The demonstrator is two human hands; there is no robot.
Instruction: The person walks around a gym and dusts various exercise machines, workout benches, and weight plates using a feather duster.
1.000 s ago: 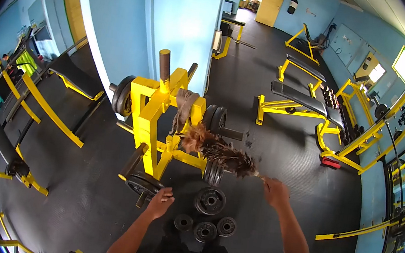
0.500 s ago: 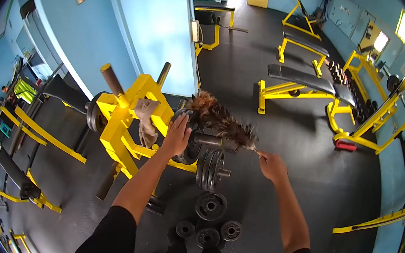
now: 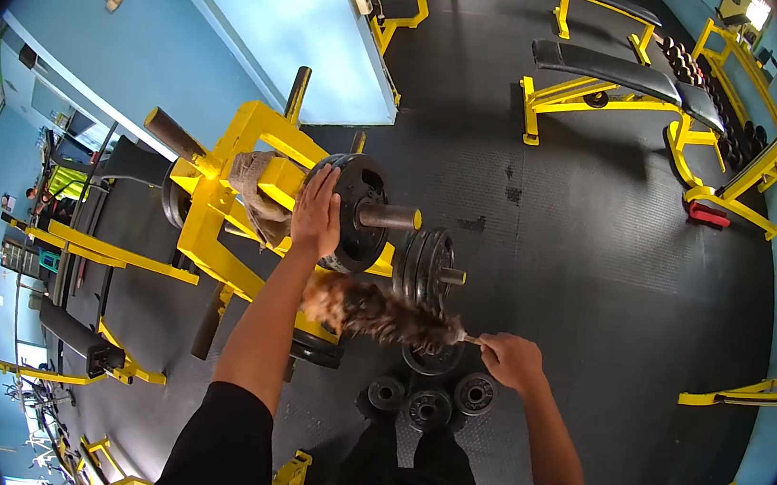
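Note:
A yellow plate rack [image 3: 221,195] with dark pegs stands at left centre. My left hand [image 3: 318,211] lies flat, fingers stretched, on the edge of a black weight plate [image 3: 365,192] on one of its pegs. My right hand [image 3: 511,360] is closed round the thin handle of a brown feather duster [image 3: 380,313]. The duster's feathers, slightly blurred, point left, below the plate and near the rack's lower part. A brown cloth [image 3: 255,194] hangs on the rack beside my left hand.
More plates [image 3: 429,408] lie on the floor at my feet, and others [image 3: 424,266] hang low on the rack. A black padded bench [image 3: 609,71] stands at the upper right near a dumbbell row. A blue wall [image 3: 270,18] rises behind the rack.
The duster has moved from above the plate's peg down to below the plate, with my right hand lower. My left hand remains on the plate. The view has tilted down.

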